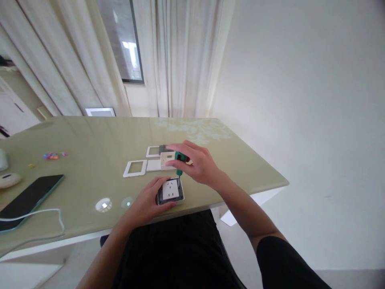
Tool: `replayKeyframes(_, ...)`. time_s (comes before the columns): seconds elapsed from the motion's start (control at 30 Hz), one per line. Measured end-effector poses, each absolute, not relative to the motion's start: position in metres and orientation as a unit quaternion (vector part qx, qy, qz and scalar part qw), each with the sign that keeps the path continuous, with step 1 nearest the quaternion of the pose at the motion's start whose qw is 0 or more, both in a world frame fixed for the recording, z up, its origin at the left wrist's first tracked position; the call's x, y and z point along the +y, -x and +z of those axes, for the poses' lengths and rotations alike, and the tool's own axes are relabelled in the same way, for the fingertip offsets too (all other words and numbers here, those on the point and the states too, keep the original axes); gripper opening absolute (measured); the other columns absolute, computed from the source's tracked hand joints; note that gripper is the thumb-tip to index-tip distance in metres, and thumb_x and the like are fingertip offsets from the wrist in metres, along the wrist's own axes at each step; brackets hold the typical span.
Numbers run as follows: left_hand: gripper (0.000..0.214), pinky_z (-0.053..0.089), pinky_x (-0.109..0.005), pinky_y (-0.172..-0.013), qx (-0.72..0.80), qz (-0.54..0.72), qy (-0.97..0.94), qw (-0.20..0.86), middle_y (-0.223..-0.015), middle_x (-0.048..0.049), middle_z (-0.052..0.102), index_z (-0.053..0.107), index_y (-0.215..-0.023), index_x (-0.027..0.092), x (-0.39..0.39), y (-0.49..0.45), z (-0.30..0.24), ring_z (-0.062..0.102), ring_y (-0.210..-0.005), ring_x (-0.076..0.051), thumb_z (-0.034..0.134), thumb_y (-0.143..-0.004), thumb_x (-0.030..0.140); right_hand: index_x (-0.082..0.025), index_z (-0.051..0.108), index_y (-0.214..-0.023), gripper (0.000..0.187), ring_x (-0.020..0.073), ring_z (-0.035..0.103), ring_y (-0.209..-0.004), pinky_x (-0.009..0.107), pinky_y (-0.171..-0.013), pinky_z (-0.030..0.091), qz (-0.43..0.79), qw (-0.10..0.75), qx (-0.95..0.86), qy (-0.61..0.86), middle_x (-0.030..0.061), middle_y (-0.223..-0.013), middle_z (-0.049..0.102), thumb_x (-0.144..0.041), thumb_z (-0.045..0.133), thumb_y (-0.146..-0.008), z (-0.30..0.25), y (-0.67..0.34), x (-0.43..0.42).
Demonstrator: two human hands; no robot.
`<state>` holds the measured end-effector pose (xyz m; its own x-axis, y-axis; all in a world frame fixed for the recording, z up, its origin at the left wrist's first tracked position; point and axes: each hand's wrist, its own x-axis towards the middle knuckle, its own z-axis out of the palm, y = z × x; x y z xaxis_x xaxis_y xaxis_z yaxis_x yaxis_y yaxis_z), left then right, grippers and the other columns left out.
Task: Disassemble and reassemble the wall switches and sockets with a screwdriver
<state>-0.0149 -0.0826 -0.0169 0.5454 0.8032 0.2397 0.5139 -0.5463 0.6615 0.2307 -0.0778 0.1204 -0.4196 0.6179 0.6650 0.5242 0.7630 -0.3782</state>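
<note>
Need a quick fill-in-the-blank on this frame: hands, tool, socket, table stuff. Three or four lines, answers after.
1. The right hand grips a screwdriver whose handle is ____ in colour.
2. The left hand steadies a white ____ near the table's front edge.
3. The screwdriver's tip points ____ at that part.
4. A dark phone lies on the table to the ____ of the left hand.

Missing words: green; socket; down; left

A glossy olive-green table point(90, 140) carries a wall socket point(170, 191) at its near edge. Farther back lie white frames point(135, 168) and plates point(154, 165). At the left lie a dark phone point(28, 198), a white cable point(45, 212) and small coloured bits point(53, 155).
</note>
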Motion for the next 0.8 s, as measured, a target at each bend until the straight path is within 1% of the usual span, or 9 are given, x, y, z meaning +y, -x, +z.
replayKeyframes(0.07, 0.071, 0.048, -0.055, -0.125, 0.393, 0.267, -0.838, 0.269, -0.157, -0.0128, 0.060, 0.052, -0.156, 0.028, -0.083, 0.015, -0.016, 0.060, -0.144, -0.038, 0.080, -0.096, 0.054, -0.030, 0.056, -0.164, 0.049, 0.0233, 0.073, -0.128, 0.037, -0.108, 0.057, 0.137, 0.352, -0.863, 0.335, 0.0095, -0.153, 0.070, -0.039, 0.057, -0.115, 0.130, -0.243, -0.077)
replayKeyframes(0.13, 0.070, 0.049, -0.054, -0.124, 0.395, 0.266, -0.836, 0.271, -0.156, -0.0124, 0.061, 0.054, -0.155, 0.028, -0.084, 0.015, -0.015, 0.061, -0.143, -0.037, 0.081, -0.095, 0.054, -0.033, 0.049, -0.168, 0.052, 0.0226, 0.069, -0.138, 0.038, -0.114, 0.056, 0.220, 0.327, -0.868, 0.302, 0.0065, -0.161, 0.065, -0.031, 0.052, -0.116, 0.138, -0.255, -0.074)
replayKeyframes(0.23, 0.070, 0.050, -0.053, -0.123, 0.398, 0.268, -0.834, 0.272, -0.155, -0.0123, 0.062, 0.054, -0.154, 0.028, -0.085, 0.015, -0.015, 0.062, -0.142, -0.037, 0.082, -0.095, 0.053, -0.029, 0.069, -0.150, 0.040, 0.0190, 0.076, -0.119, 0.032, -0.105, 0.059, 0.254, 0.359, -0.854, 0.278, 0.0043, -0.138, 0.078, -0.028, 0.062, -0.111, 0.141, -0.257, -0.069)
replayKeyframes(0.33, 0.071, 0.050, -0.053, -0.123, 0.399, 0.269, -0.833, 0.271, -0.157, -0.0126, 0.061, 0.054, -0.155, 0.028, -0.085, 0.015, -0.015, 0.062, -0.143, -0.037, 0.082, -0.095, 0.053, -0.023, 0.082, -0.121, 0.023, 0.0157, 0.075, -0.091, 0.026, -0.087, 0.059, 0.171, 0.407, -0.842, 0.310, 0.0023, -0.111, 0.083, -0.036, 0.080, -0.102, 0.136, -0.245, -0.068)
replayKeyframes(0.4, 0.070, 0.049, -0.054, -0.124, 0.399, 0.270, -0.834, 0.270, -0.157, -0.0130, 0.061, 0.054, -0.155, 0.028, -0.084, 0.014, -0.016, 0.061, -0.143, -0.038, 0.082, -0.095, 0.053, -0.022, 0.082, -0.115, 0.025, 0.0152, 0.072, -0.082, 0.027, -0.082, 0.056, 0.104, 0.405, -0.841, 0.343, 0.0023, -0.102, 0.082, -0.042, 0.083, -0.099, 0.136, -0.240, -0.070)
replayKeyframes(0.5, 0.071, 0.049, -0.055, -0.124, 0.398, 0.272, -0.834, 0.269, -0.156, -0.0129, 0.061, 0.054, -0.155, 0.027, -0.083, 0.014, -0.016, 0.061, -0.144, -0.038, 0.081, -0.095, 0.054, -0.023, 0.079, -0.131, 0.032, 0.0188, 0.075, -0.094, 0.030, -0.089, 0.056, 0.072, 0.369, -0.848, 0.374, 0.0065, -0.119, 0.083, -0.042, 0.074, -0.107, 0.141, -0.245, -0.073)
replayKeyframes(0.57, 0.071, 0.049, -0.055, -0.124, 0.398, 0.272, -0.834, 0.269, -0.156, -0.0122, 0.062, 0.054, -0.154, 0.028, -0.083, 0.014, -0.017, 0.061, -0.143, -0.037, 0.081, -0.095, 0.055, -0.026, 0.070, -0.149, 0.039, 0.0215, 0.075, -0.115, 0.034, -0.101, 0.056, 0.121, 0.342, -0.867, 0.341, 0.0081, -0.138, 0.078, -0.036, 0.063, -0.113, 0.145, -0.254, -0.072)
replayKeyframes(0.63, 0.070, 0.050, -0.055, -0.124, 0.400, 0.272, -0.833, 0.270, -0.155, -0.0120, 0.062, 0.055, -0.154, 0.028, -0.083, 0.014, -0.016, 0.062, -0.142, -0.037, 0.081, -0.095, 0.055, -0.030, 0.067, -0.153, 0.040, 0.0212, 0.071, -0.130, 0.036, -0.109, 0.055, 0.187, 0.341, -0.877, 0.282, 0.0059, -0.144, 0.075, -0.030, 0.057, -0.114, 0.145, -0.262, -0.068)
replayKeyframes(0.8, 0.070, 0.050, -0.055, -0.123, 0.404, 0.271, -0.829, 0.275, -0.156, -0.0126, 0.062, 0.054, -0.154, 0.028, -0.084, 0.013, -0.015, 0.062, -0.142, -0.037, 0.081, -0.095, 0.054, -0.024, 0.084, -0.114, 0.022, 0.0165, 0.073, -0.091, 0.029, -0.083, 0.059, 0.211, 0.466, -0.817, 0.268, 0.0028, -0.104, 0.078, -0.042, 0.080, -0.101, 0.130, -0.252, -0.061)
